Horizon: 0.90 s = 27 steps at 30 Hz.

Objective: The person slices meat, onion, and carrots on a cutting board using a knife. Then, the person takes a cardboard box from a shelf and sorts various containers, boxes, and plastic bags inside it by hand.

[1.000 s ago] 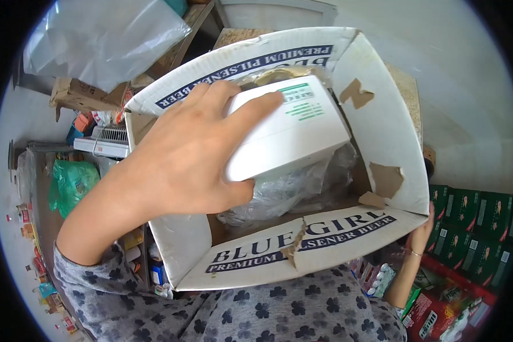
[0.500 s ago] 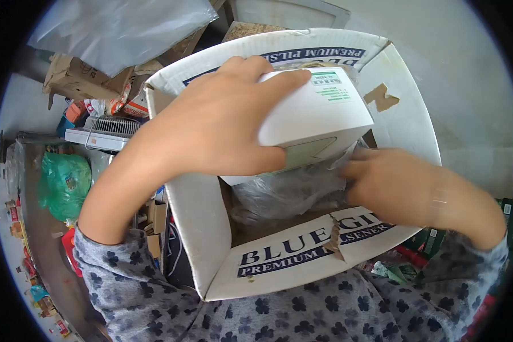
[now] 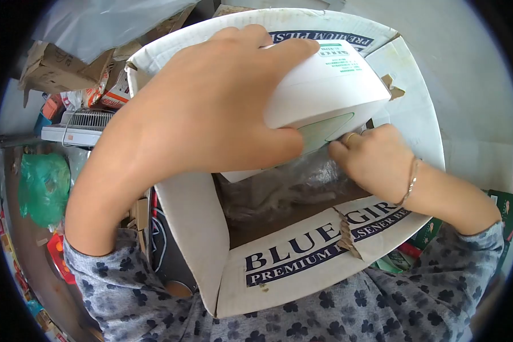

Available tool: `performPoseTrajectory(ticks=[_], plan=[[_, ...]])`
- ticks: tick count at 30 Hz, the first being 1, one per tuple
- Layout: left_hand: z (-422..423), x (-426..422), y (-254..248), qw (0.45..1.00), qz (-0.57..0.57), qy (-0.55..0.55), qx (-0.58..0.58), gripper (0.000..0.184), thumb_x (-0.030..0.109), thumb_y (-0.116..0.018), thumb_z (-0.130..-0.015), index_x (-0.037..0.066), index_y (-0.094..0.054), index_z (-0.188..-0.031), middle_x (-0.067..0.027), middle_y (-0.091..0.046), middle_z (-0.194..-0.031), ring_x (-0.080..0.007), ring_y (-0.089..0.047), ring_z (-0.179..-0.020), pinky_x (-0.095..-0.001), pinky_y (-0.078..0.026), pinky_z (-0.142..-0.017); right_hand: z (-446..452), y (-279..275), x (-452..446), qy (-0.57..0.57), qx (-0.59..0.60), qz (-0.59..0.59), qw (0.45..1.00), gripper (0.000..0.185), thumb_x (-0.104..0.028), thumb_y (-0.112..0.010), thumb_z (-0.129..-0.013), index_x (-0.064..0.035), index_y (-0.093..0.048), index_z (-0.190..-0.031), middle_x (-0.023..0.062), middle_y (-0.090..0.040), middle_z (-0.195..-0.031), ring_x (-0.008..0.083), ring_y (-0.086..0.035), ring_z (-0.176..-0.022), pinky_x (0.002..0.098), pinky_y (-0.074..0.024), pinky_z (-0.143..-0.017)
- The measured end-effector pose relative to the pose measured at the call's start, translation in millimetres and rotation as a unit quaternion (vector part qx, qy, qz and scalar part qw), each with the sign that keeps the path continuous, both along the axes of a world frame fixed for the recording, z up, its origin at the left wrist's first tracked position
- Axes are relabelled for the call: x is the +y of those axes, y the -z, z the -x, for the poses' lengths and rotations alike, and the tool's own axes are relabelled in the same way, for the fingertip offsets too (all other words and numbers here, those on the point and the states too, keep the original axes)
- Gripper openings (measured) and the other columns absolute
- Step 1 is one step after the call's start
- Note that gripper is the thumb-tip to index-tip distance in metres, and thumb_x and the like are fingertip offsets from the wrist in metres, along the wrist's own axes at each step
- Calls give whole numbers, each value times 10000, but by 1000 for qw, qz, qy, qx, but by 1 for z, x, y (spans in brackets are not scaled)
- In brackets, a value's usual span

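Jutting from the left-hand grip (image 3: pixel 214 105): a white box (image 3: pixel 330 85)

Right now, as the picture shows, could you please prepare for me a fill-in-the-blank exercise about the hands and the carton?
1. The left hand holds a box whose main colour is ____.
2. On the near flap of the carton, the large lettering begins with the word ____.
3. A bracelet circles the person's ____ wrist.

Missing words: white; BLUE; right.
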<state>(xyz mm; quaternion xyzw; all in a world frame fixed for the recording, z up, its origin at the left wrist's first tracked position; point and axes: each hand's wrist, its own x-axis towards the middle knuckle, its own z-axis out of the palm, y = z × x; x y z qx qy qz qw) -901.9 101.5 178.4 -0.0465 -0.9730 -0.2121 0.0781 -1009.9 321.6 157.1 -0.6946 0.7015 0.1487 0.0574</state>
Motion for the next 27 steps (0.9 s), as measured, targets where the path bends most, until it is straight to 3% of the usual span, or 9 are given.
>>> performPoseTrajectory(ticks=[8, 11, 14, 15, 17, 21, 23, 24, 27], plan=[[1, 1, -6, 1000, 4, 6, -29, 704, 116, -673, -628, 75, -495, -1307, -150, -561, -1120, -319, -533, -1042, -370, -447, -880, 7, -13, 12, 61, -60, 116, 990, 137, -78, -591, -685, -48, -619, -816, 69, -593, -686, 266, -617, -601, 361, -498, -534], [-2, 1, -10, 1000, 8, 4, -29, 732, 95, -670, -626, 80, -473, -1331, -155, -552, -1165, -311, -539, -1068, -359, -442, -905, 14, -11, 22, -20, -117, 103, 988, 116, -65, -588, -683, -48, -637, -787, 80, -593, -691, 287, -612, -616, 371, -506, -601], [-11, 3, -26, 1000, 7, 25, 8, 803, 115, -673, -588, 58, -438, -1354, -170, -535, -1228, -304, -541, -1105, -344, -431, -935, 16, -12, 38, 3, -100, 11, 995, 99, -59, -574, -696, -45, -656, -751, 105, -621, -708, 306, -629, -653, 383, -513, -661], [-16, 3, -35, 997, -69, 31, 15, 821, 146, -669, -582, 47, -425, -1360, -181, -520, -1250, -311, -533, -1125, -352, -435, -936, 16, -7, 47, 17, -98, -87, 991, 131, -71, -600, -659, -61, -659, -776, 92, -608, -746, 293, -616, -704, 376, -496, -702], [-32, -25, -48, 996, -68, 17, 52, 835, 304, -641, -596, 47, -426, -1361, -217, -480, -1293, -364, -523, -1132, -424, -447, -920, 12, -1, 41, 23, -82, -227, 970, 210, -97, -640, -603, -94, -670, -811, 71, -608, -789, 284, -613, -778, 374, -486, -767], [-49, -47, -64, 992, 5, -50, 114, 869, 541, -575, -628, 50, -460, -1336, -256, -402, -1374, -435, -504, -1146, -529, -449, -901, 12, -9, 34, 60, -106, -304, 945, 219, -80, -643, -641, -69, -659, -859, 107, -621, -890, 306, -618, -820, 396, -492, -773], [-46, -45, -71, 988, 36, -56, 142, 868, 573, -570, -634, 48, -479, -1319, -254, -362, -1409, -437, -496, -1161, -529, -443, -906, 11, -15, 24, 75, -150, -34, 985, 395, -56, -635, -706, -60, -606, -1100, 170, -603, -1046, 323, -624, -895, 397, -497, -798], [-45, -43, -72, 986, 44, -52, 149, 868, 570, -576, -631, 47, -481, -1317, -253, -351, -1417, -434, -494, -1166, -521, -442, -910, 10, -6, 18, 73, -149, -35, 986, 395, -56, -635, -706, -60, -606, -1100, 170, -603, -1046, 323, -624, -895, 397, -497, -798], [-42, -42, -80, 986, 41, -62, 146, 864, 558, -599, -625, 39, -488, -1307, -246, -318, -1442, -419, -488, -1184, -495, -435, -928, 8, 9, -12, 14, -73, 105, 992, 597, -41, -615, -760, -55, -433, -1327, 227, -551, -1165, 344, -613, -971, 411, -507, -791]])
